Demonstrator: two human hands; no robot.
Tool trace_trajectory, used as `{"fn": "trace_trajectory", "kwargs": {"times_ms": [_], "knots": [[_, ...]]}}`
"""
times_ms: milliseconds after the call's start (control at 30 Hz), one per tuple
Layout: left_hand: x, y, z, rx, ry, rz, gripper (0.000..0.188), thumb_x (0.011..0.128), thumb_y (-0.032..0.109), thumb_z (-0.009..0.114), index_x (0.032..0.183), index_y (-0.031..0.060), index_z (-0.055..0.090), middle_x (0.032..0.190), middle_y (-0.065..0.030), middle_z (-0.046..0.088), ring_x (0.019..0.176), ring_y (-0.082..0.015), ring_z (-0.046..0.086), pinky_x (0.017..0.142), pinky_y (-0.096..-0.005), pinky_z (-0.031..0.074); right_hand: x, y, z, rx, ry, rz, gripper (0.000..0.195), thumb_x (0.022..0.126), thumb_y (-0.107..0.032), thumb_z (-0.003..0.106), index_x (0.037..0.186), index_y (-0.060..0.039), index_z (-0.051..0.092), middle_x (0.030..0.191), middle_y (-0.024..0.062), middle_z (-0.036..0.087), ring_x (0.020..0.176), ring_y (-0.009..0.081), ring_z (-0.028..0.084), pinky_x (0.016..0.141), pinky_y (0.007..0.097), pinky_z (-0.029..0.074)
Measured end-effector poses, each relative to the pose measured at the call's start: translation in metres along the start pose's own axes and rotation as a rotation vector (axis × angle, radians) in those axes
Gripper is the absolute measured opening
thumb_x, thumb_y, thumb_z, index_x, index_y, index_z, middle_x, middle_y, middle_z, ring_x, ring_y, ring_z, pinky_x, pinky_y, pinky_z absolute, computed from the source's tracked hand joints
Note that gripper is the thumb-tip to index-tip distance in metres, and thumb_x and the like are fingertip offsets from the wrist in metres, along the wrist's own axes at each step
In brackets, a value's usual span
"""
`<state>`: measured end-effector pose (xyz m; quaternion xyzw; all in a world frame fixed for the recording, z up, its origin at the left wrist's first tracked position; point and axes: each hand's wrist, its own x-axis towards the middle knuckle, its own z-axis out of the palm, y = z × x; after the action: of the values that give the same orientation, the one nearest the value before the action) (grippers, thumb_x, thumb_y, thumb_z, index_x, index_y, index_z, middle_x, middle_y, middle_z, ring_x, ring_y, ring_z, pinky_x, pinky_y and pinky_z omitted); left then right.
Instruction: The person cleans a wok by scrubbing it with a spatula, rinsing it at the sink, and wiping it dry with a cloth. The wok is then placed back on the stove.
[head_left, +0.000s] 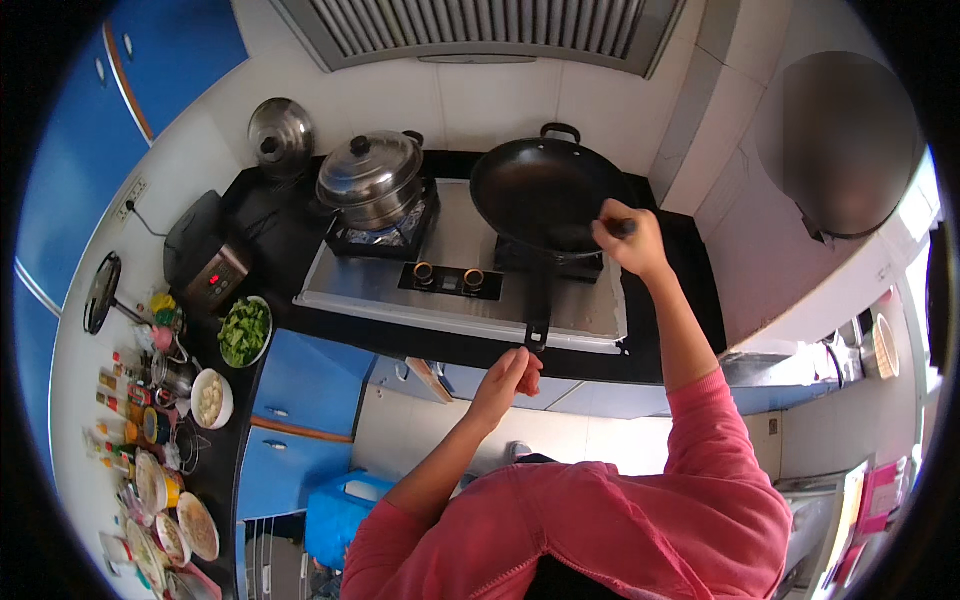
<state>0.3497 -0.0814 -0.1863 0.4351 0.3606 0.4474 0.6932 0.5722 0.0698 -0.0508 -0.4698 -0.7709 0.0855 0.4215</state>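
A black wok (551, 191) sits over the right burner, its long handle (538, 315) pointing toward me. At the end of that handle, my left hand (496, 390) is closed around a small reddish thing (529, 376), perhaps meat or a cloth. Whether these fingers also touch the handle is hard to tell. My right hand (634, 244) is a fist over the wok's right rim, around the dark handle of a utensil (621, 227). The utensil's working end cannot be made out against the dark wok.
On the lit left burner stands a lidded steel pot (375, 180). Left of it are a spare lid (281, 139) and a rice cooker (206, 251). A bowl of chopped greens (245, 334), a bowl of pale pieces (211, 399) and several bottles line the left counter. A range hood (480, 34) hangs above.
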Motion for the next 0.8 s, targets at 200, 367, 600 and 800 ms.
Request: {"fn": "trace_trajectory", "kwargs": {"times_ms": [200,367,600,800], "knots": [[-0.019,-0.031,-0.009,-0.047,-0.041,-0.121,0.04,0.099,0.044,0.038,0.097,0.0084,0.055,0.076,-0.0009,0.054,0.069,-0.0101,0.054,0.067,-0.0247,0.046,-0.009,0.026,0.017,0.007,-0.026,-0.073,0.011,0.076,-0.007,0.063,0.076,-0.0004,0.054,0.065,0.0158,0.057,0.055,0.0182,0.055,0.057,0.0302,0.046],[-0.045,-0.05,-0.027,-0.084,0.092,-0.187,0.035,0.1,0.04,0.039,0.096,0.0088,0.055,0.075,0.0006,0.053,0.069,-0.0095,0.053,0.067,-0.0247,0.046,-0.012,0.02,0.015,0.181,0.047,0.005,0.012,0.08,-0.006,0.062,0.076,-0.0008,0.052,0.059,0.0079,0.052,0.054,0.0092,0.047,0.053,0.0257,0.04],[-0.063,-0.069,-0.053,-0.142,0.365,-0.243,0.023,0.097,0.027,0.048,0.097,0.0067,0.058,0.077,-0.0008,0.055,0.069,-0.0114,0.055,0.068,-0.0286,0.049,-0.019,0.001,0.006,0.076,0.03,0.097,0.009,0.076,-0.009,0.064,0.075,-0.0029,0.058,0.066,0.0109,0.059,0.061,0.0184,0.06,0.062,0.0292,0.048],[-0.073,-0.078,-0.071,-0.12,0.341,-0.173,0.013,0.095,0.016,0.052,0.092,0.0056,0.058,0.077,-0.0009,0.056,0.067,-0.01,0.054,0.064,-0.0258,0.047,-0.016,0.025,0.024,-0.061,0.076,-0.112,0.015,0.073,-0.02,0.065,0.085,-0.0108,0.065,0.069,0.0117,0.065,0.064,0.0289,0.065,0.059,0.0375,0.051]]}}
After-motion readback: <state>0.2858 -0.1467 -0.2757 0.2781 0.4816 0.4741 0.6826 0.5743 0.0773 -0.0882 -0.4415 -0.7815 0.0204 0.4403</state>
